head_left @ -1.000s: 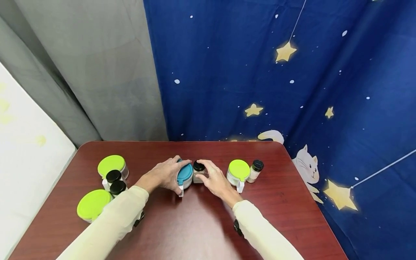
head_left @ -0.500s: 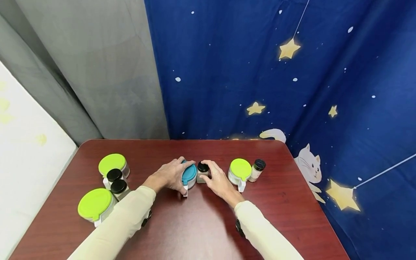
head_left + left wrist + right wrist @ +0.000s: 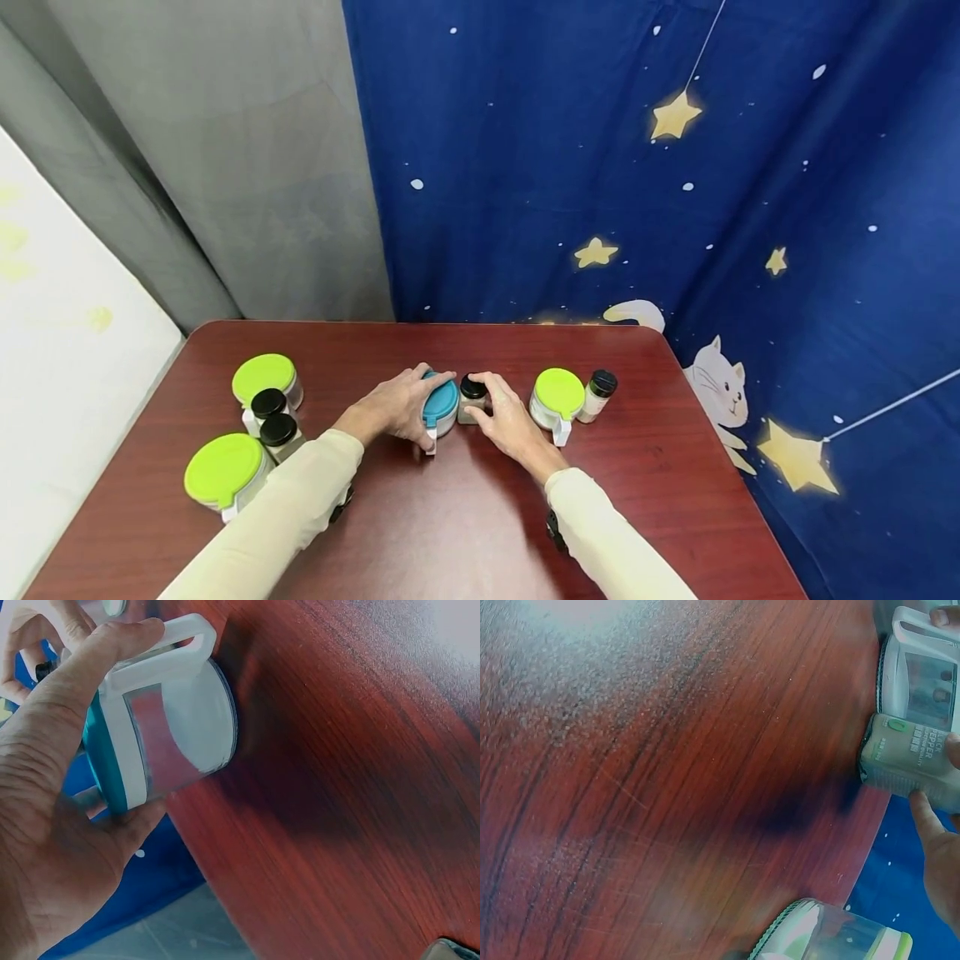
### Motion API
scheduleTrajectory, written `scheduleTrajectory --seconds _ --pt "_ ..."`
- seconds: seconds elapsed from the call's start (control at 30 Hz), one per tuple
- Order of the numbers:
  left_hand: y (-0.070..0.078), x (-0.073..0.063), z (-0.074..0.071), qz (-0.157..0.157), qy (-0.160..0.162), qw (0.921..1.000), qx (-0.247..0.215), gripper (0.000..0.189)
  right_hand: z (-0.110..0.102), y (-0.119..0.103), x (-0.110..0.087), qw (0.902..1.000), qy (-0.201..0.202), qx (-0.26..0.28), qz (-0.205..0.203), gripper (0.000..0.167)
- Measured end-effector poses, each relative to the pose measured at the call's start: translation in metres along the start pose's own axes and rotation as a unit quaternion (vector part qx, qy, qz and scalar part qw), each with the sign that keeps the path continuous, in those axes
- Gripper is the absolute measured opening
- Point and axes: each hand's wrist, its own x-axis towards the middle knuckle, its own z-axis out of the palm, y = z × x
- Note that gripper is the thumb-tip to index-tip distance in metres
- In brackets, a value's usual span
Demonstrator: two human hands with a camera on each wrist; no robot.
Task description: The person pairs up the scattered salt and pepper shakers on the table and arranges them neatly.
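Near the back middle of the table stands a clear jar with a blue lid and white handle [image 3: 442,403]. My left hand [image 3: 392,408] grips it from the left; the left wrist view shows the thumb on the handle [image 3: 196,634] and fingers on the far side. Close against its right side is a black-lidded pepper shaker [image 3: 471,405], its label partly readable in the right wrist view. My right hand [image 3: 513,427] holds this shaker [image 3: 904,754] between thumb and fingers from the right. Both containers stand upright.
Rightward stand a green-lidded jar [image 3: 558,393] and a black-capped shaker [image 3: 597,397]. At the left are two green-lidded jars [image 3: 264,378] [image 3: 223,471] with two black-lidded shakers [image 3: 269,403] [image 3: 279,431] between them. Curtains [image 3: 525,167] hang behind the table's back edge.
The blue-lidded jar and the pepper shaker have shifted slightly right together with both hands, mostly in the earlier half second. The head view has also shifted a little.
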Motion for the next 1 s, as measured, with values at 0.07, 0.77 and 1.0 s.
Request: scheduleTrajectory --seconds 0.07,0.77,1.0 --pt "0.0008 0.0014 0.0002 0.000 -0.001 1.0000 -0.003 0.118 -0.0006 0.0016 -0.0004 1.0000 0.004 0.000 -0.003 0.051" --pt "-0.0024 0.0060 -0.0016 -0.013 -0.009 0.9992 -0.037 0.117 0.0029 0.0023 0.0043 0.9998 0.021 0.004 0.006 0.052" --pt "-0.0003 0.0088 -0.0015 -0.016 -0.013 0.9988 -0.045 0.117 0.0028 0.0036 0.0060 0.9996 0.021 -0.006 0.016 0.051"
